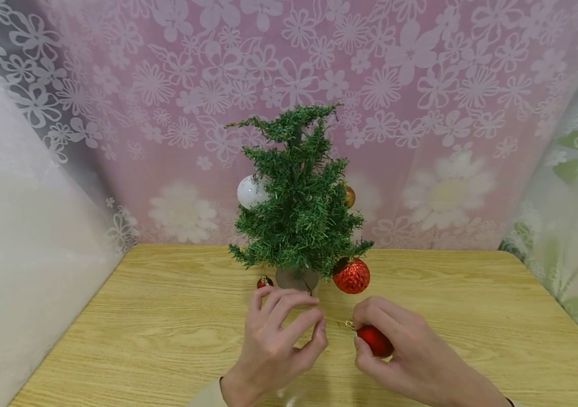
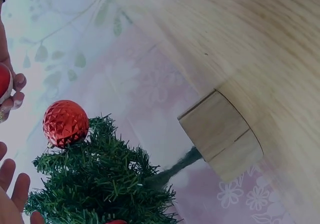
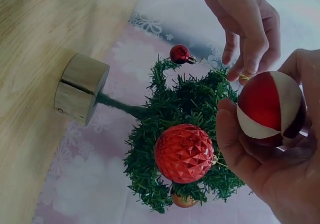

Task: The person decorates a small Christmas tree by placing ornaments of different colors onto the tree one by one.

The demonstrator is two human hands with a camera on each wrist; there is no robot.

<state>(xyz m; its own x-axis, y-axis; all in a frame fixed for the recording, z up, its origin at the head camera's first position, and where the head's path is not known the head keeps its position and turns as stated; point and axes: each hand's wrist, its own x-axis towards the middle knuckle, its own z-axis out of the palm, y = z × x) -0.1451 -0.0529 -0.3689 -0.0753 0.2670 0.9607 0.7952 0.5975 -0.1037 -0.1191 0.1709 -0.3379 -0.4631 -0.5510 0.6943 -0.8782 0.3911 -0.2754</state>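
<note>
My right hand (image 1: pixel 416 350) grips a red-and-white ball ornament (image 3: pixel 262 108), fingers curled round it; its white panels show in the right wrist view. From the ornament's gold cap (image 1: pixel 348 324) a thin gold string runs left to my left hand (image 1: pixel 279 339), whose thumb and forefinger pinch its end. Both hands are in front of a small artificial Christmas tree (image 1: pixel 299 209). A faceted red ball (image 1: pixel 352 276) hangs on its lower right branch, and a small dark red ball (image 3: pixel 180 54) on the lower left. In the left wrist view the left fingers (image 2: pixel 20 191) show only partly.
Higher on the tree hang a white ball (image 1: pixel 251 192) at left and a gold ball (image 1: pixel 349 196) at right. A round wooden base (image 3: pixel 82 88) carries the tree on the wood-grain table (image 1: pixel 167 322). Behind stands a pink floral curtain (image 1: pixel 289 73).
</note>
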